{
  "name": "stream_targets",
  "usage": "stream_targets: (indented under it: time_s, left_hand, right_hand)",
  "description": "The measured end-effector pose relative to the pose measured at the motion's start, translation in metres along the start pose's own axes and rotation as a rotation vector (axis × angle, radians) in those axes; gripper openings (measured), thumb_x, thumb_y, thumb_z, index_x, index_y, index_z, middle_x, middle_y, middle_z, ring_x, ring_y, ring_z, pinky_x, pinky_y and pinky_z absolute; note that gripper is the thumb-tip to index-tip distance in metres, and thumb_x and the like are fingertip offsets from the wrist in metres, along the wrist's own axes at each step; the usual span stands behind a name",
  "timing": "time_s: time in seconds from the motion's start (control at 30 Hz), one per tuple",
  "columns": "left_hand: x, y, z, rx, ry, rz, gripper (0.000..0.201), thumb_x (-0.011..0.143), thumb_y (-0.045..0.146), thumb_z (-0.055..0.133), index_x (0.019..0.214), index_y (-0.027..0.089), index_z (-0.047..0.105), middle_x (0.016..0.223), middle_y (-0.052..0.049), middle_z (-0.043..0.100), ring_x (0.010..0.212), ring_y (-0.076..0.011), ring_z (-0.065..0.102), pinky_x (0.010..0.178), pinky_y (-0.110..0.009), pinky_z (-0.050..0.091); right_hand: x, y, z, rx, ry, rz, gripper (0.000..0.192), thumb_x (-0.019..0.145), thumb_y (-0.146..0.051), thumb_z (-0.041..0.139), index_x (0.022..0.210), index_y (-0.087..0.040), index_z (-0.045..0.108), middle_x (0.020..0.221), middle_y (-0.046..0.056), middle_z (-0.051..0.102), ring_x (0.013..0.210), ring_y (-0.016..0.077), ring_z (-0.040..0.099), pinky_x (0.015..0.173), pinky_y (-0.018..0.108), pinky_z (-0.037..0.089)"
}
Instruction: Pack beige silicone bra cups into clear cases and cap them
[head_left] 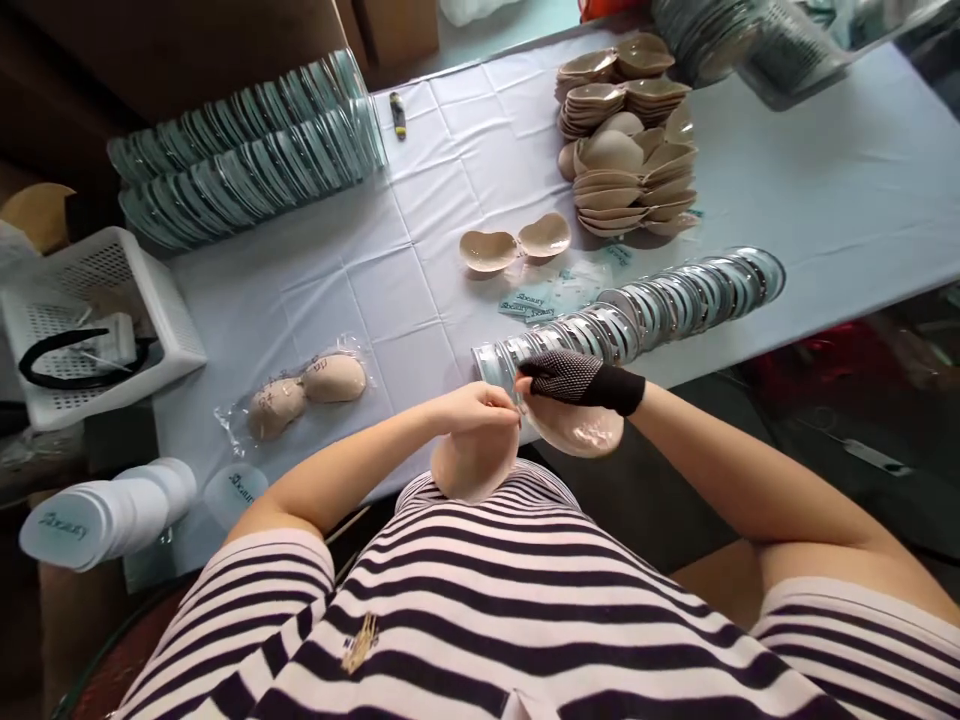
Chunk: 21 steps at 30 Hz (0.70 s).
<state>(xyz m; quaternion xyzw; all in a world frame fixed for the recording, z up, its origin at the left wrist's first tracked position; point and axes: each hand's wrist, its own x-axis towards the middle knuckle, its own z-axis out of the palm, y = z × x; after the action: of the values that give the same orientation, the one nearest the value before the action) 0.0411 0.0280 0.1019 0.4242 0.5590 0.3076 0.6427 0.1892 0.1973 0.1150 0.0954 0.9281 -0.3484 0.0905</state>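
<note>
My left hand is closed on a beige cup-shaped pad that hangs below it, close to my striped shirt. My right hand, in a black mesh fingerless glove, grips a second beige pad. The two hands meet at the fingertips, just in front of the near end of a row of clear round lids. A joined pair of beige pads lies further out on the white table.
A bagged pair of pads lies at the left. A heap of beige pads sits at the back, with long rows of clear lids at the back left. A white basket and a stack of white discs stand at the left edge.
</note>
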Motion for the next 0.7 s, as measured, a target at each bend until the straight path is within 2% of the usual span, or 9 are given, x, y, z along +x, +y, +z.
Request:
stream_targets:
  time_s: [0.1, 0.17, 0.27, 0.4, 0.47, 0.57, 0.63, 0.7]
  left_hand:
    - [-0.004, 0.0, 0.007, 0.04, -0.044, 0.039, 0.024, 0.078, 0.038, 0.066, 0.073, 0.015, 0.072, 0.082, 0.0, 0.064, 0.083, -0.0148, 0.058, 0.079, -0.025, 0.042]
    - [-0.005, 0.0, 0.009, 0.026, -0.11, 0.078, 0.022, 0.076, 0.036, 0.069, 0.071, 0.016, 0.072, 0.08, 0.0, 0.064, 0.084, -0.0147, 0.058, 0.079, -0.024, 0.042]
    - [-0.006, 0.001, 0.005, -0.039, -0.181, 0.144, 0.019, 0.076, 0.035, 0.072, 0.073, 0.017, 0.075, 0.081, -0.001, 0.065, 0.084, -0.015, 0.059, 0.079, -0.025, 0.043]
    - [-0.007, 0.0, 0.0, -0.15, -0.166, 0.22, 0.016, 0.074, 0.033, 0.076, 0.072, 0.017, 0.076, 0.078, -0.001, 0.062, 0.08, -0.0134, 0.057, 0.075, -0.025, 0.043]
    - [-0.004, -0.005, 0.0, -0.252, -0.151, 0.193, 0.02, 0.071, 0.036, 0.08, 0.072, 0.016, 0.076, 0.078, -0.001, 0.061, 0.077, -0.0126, 0.057, 0.071, -0.025, 0.044]
    - [0.0, -0.018, -0.001, -0.423, -0.157, 0.1, 0.031, 0.067, 0.043, 0.083, 0.073, 0.014, 0.074, 0.076, -0.001, 0.061, 0.068, -0.0106, 0.057, 0.065, -0.025, 0.044]
    - [0.002, -0.028, -0.004, -0.494, -0.162, 0.029, 0.033, 0.068, 0.045, 0.081, 0.077, 0.014, 0.073, 0.075, -0.002, 0.063, 0.068, -0.0112, 0.059, 0.066, -0.025, 0.046]
    - [0.0, -0.04, -0.008, -0.492, -0.14, -0.042, 0.03, 0.072, 0.04, 0.079, 0.088, 0.016, 0.075, 0.085, -0.003, 0.068, 0.078, -0.013, 0.062, 0.072, -0.024, 0.047]
  right_hand:
    - [-0.009, -0.01, 0.01, 0.354, -0.266, -0.049, 0.042, 0.086, -0.054, 0.056, 0.087, -0.015, 0.072, 0.075, 0.002, 0.069, 0.068, 0.0149, 0.06, 0.063, 0.026, 0.049]
    - [-0.014, -0.016, 0.016, 0.552, -0.356, -0.006, 0.048, 0.08, -0.061, 0.061, 0.084, -0.014, 0.072, 0.073, 0.002, 0.067, 0.066, 0.0149, 0.059, 0.061, 0.026, 0.048]
    - [-0.018, -0.021, 0.017, 0.643, -0.33, 0.054, 0.046, 0.074, -0.062, 0.069, 0.082, -0.017, 0.072, 0.074, 0.004, 0.067, 0.068, 0.017, 0.06, 0.063, 0.029, 0.049]
    - [-0.017, -0.022, 0.016, 0.649, -0.261, 0.049, 0.039, 0.076, -0.06, 0.07, 0.07, -0.021, 0.068, 0.067, 0.004, 0.064, 0.064, 0.0172, 0.057, 0.061, 0.031, 0.048]
    - [-0.014, -0.021, 0.02, 0.625, -0.199, 0.048, 0.041, 0.076, -0.06, 0.069, 0.066, -0.021, 0.065, 0.064, 0.004, 0.063, 0.062, 0.0167, 0.056, 0.06, 0.031, 0.047]
    - [-0.01, -0.02, 0.022, 0.607, -0.125, 0.039, 0.043, 0.077, -0.061, 0.068, 0.069, -0.019, 0.066, 0.07, 0.005, 0.067, 0.066, 0.018, 0.06, 0.066, 0.032, 0.05]
    - [-0.008, -0.02, 0.013, 0.593, -0.091, 0.011, 0.043, 0.078, -0.06, 0.067, 0.074, -0.018, 0.067, 0.075, 0.006, 0.07, 0.071, 0.0187, 0.063, 0.073, 0.033, 0.052]
    - [-0.007, -0.021, -0.006, 0.532, -0.075, -0.047, 0.041, 0.081, -0.058, 0.064, 0.076, -0.018, 0.068, 0.079, 0.007, 0.071, 0.075, 0.0189, 0.064, 0.078, 0.033, 0.052]
